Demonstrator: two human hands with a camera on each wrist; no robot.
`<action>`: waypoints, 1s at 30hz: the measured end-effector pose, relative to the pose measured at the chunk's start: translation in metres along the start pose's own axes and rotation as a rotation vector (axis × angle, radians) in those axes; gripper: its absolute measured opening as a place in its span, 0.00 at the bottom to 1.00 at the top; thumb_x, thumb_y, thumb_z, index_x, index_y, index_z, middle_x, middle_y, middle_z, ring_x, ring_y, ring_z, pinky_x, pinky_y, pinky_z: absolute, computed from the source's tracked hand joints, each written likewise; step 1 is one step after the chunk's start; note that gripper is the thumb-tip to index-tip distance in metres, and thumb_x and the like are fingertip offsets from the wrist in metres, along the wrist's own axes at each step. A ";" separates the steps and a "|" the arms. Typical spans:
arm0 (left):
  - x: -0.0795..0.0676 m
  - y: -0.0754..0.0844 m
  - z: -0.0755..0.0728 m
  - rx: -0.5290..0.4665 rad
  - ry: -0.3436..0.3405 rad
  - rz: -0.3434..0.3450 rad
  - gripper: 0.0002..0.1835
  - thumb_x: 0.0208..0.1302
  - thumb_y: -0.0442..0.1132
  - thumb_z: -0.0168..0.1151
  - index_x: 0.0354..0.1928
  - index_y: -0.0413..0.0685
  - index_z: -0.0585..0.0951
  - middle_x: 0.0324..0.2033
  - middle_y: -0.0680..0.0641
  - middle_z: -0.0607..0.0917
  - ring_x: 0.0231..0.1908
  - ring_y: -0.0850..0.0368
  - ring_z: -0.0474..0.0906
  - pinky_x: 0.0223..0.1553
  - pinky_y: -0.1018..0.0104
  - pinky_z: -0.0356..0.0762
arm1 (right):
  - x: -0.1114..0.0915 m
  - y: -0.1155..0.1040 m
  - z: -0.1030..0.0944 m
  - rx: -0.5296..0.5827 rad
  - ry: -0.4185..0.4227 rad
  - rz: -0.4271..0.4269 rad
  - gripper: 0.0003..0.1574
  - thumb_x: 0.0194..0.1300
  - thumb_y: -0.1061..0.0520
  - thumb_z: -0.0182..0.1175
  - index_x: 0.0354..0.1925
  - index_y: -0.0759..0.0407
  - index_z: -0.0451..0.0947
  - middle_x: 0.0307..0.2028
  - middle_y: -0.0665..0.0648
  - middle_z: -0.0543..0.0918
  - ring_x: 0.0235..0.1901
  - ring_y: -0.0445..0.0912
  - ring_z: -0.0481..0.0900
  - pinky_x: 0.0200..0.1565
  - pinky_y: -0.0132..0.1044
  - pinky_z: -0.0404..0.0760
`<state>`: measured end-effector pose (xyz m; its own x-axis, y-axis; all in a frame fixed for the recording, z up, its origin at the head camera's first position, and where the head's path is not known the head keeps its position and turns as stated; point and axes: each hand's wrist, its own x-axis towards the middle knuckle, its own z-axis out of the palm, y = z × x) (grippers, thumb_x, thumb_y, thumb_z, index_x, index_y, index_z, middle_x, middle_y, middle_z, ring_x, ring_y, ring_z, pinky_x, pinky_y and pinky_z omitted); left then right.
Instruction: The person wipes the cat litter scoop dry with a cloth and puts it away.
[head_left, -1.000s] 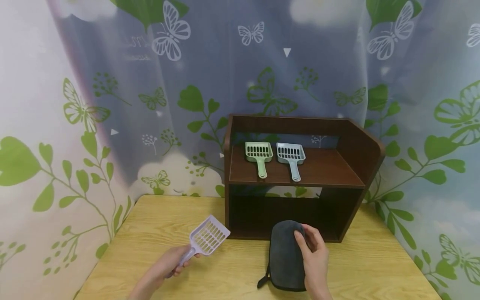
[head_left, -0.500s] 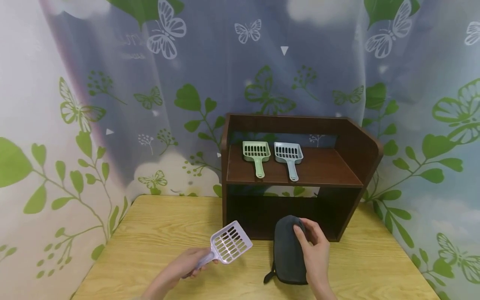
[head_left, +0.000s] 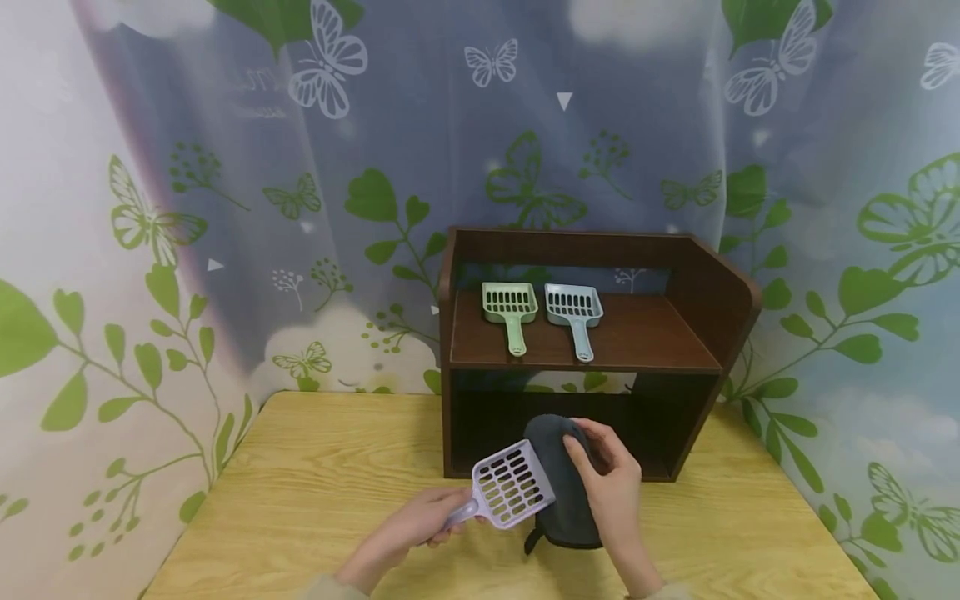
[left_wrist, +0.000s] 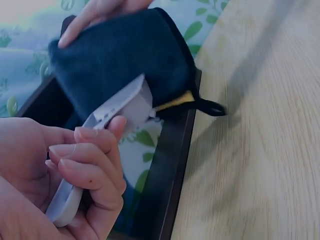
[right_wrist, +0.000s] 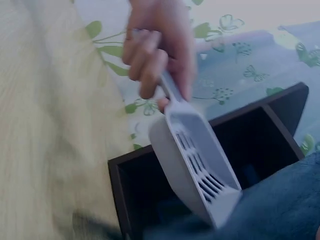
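Observation:
My left hand (head_left: 431, 515) grips the handle of a lilac slotted litter scoop (head_left: 513, 485), its fingers curled round it in the left wrist view. The scoop's front edge overlaps a dark grey cloth pouch (head_left: 572, 500) in the head view. With thumb and fingers, my right hand (head_left: 611, 479) pinches the pouch near its top right. A zip pull (left_wrist: 212, 107) hangs from the pouch's edge, and a strip of yellow shows beside it in the left wrist view. The right wrist view has the scoop (right_wrist: 197, 160) with its front lip against the pouch (right_wrist: 280, 205).
Behind the hands stands a dark brown two-level shelf (head_left: 637, 337) on the wood-grain table (head_left: 337, 450). A green litter scoop (head_left: 512, 307) and a light blue one (head_left: 576, 308) lie side by side on its upper level. A patterned curtain (head_left: 405, 125) hangs at the back.
My left hand has brought the lilac scoop rightward until it overlaps the pouch. The right hand has raised the pouch a little and tilted it, still pinching it.

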<state>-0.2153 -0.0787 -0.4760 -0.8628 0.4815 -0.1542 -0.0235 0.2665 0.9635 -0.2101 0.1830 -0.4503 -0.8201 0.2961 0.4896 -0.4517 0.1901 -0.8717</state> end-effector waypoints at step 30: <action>0.007 0.029 0.032 -0.043 0.099 0.041 0.18 0.80 0.46 0.49 0.46 0.40 0.84 0.19 0.54 0.72 0.17 0.66 0.60 0.18 0.75 0.54 | -0.017 0.029 0.042 -0.888 -0.031 -0.826 0.23 0.39 0.53 0.86 0.35 0.47 0.86 0.35 0.48 0.82 0.30 0.46 0.78 0.28 0.41 0.77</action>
<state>-0.2061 -0.0408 -0.4563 -0.9091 0.4060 -0.0938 -0.0068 0.2107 0.9775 -0.2240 0.1441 -0.4844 -0.4122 -0.2377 0.8795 -0.4542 0.8905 0.0278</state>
